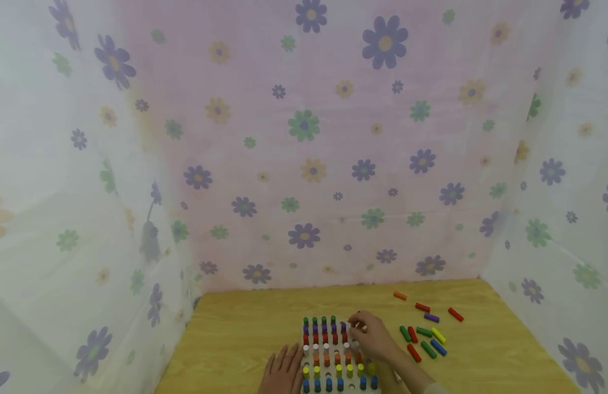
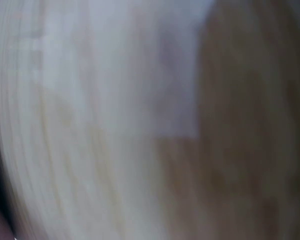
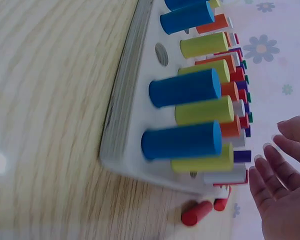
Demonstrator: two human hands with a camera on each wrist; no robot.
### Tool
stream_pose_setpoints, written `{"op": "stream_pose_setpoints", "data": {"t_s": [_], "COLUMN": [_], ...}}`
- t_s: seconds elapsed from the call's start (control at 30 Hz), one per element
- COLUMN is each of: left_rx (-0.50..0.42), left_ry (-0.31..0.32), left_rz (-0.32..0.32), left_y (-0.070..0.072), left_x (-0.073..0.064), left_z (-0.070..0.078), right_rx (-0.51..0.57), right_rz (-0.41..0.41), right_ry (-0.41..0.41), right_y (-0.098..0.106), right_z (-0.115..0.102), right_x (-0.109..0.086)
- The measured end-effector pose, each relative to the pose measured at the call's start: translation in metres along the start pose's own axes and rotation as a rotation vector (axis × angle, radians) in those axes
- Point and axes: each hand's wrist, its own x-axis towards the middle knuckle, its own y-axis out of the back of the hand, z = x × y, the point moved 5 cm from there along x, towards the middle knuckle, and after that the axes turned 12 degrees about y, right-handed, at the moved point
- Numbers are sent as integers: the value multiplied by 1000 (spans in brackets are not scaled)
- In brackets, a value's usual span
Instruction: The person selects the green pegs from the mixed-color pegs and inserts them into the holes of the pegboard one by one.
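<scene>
My left hand (image 1: 283, 372) flat beside white-topped rectangular pegboard (image 3: 138, 120) on wood-grain worktop (image 1: 235, 314), fingers straight. Right hand (image 1: 375, 335) over far-right corner, fingers loosely curved, seemingly empty. Coloured cylindrical pegs (image 3: 182, 140) in rows, loose pegs (image 1: 414, 353) rightward. Peg-setting, I judge; next calls for pinching another.

I'm looking into a screened-off booth (image 1: 333, 153). Flower-print sheets (image 1: 264, 158) enclose the wood-grain table (image 1: 244, 323) on three sides.
</scene>
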Motion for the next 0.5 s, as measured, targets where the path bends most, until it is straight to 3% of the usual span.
{"op": "stream_pose_setpoints", "data": {"t_s": [0.23,0.5], "left_rx": [-34,-32], "left_ry": [20,43], "left_rz": [-91,-152], "left_y": [2,3], "left_x": [3,3], "left_z": [1,3], "right_rx": [-45,-126], "right_rz": [-21,-26], "right_ry": [-3,-103], "right_y": [24,49], "right_z": [2,13], "right_x": [-17,-41]}}
